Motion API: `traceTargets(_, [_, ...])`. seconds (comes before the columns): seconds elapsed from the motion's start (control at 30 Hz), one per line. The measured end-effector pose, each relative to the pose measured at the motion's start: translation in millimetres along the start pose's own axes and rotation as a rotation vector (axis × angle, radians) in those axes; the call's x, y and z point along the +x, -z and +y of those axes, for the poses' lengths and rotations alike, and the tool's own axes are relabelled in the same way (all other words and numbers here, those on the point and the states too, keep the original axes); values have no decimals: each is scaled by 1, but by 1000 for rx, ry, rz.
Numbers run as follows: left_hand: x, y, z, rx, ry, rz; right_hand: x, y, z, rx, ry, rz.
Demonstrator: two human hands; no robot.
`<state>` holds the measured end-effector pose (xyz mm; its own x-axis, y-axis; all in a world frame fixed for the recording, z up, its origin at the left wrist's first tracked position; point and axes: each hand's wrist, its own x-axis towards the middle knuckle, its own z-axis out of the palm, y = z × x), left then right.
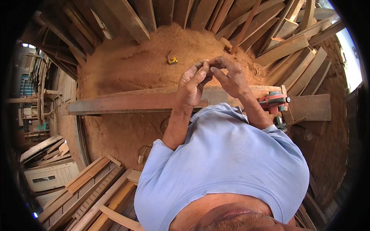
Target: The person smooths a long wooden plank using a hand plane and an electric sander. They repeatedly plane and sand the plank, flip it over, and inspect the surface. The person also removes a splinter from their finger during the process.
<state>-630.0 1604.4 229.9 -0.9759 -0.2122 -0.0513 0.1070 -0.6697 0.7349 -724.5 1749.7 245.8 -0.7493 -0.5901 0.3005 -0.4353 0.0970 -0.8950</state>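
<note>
- Nearest to me is the person's light blue shirt (pixel 227 161), both sleeves pushed up, forearms reaching forward over the work.
- The left hand (pixel 191 86) and the right hand (pixel 231 77) meet fingertip to fingertip just above the plank. The fingers of both are curled in and pinched together around something small; it is too tiny and too covered to tell what it is, or even whether there is really anything between them.
- To my eye this is fiddly fingertip work, best done with the wrists steady and held over the plank, since anything dropped into the sawdust would be hard to find.
- Below the hands lies one long plank (pixel 135 103), running left to right across trestle height.
- At its right end sits one red electric planer (pixel 274 101), resting on the wood, near the right forearm but not touching it.
- Beyond the plank rises one big heap of reddish sawdust (pixel 142 65), and on it lies one yellow tape measure (pixel 172 60), well apart from the hands.
- Farthest off, boards (pixel 293 46) lean against the wall in a fan, too many to count; more are stacked flat at the lower left.
</note>
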Motion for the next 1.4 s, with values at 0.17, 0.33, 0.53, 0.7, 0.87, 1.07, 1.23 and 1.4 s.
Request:
traceTargets(0.17, [-1, -1, 3, 7, -32, -3, 2, -1, -3, -63, 120, -1])
traceTargets(0.33, [-1, -1, 4, -5, -43, -5, 5, -1, -2, 8, 202, -14])
traceTargets(0.53, [-2, -4, 12, 37, 9, -49, 16, 10, -8, -45, 326, -195])
traceTargets(0.7, [-6, 3, 20, 14, 121, -33, 27, 24, -21, -187, 310, -422])
traceTargets(0.87, [-9, 11, 21, -11, 170, -41, 34, 28, -26, -267, 313, -522])
traceTargets(1.07, [-10, 15, 19, -3, 154, -34, 36, 24, -19, -208, 338, -521])
traceTargets(1.23, [-9, 22, 18, 4, 153, -35, 39, 21, -16, -231, 359, -550])
traceTargets(1.4, [-8, 14, 21, -66, 168, -40, 35, 21, -6, -108, 312, -467])
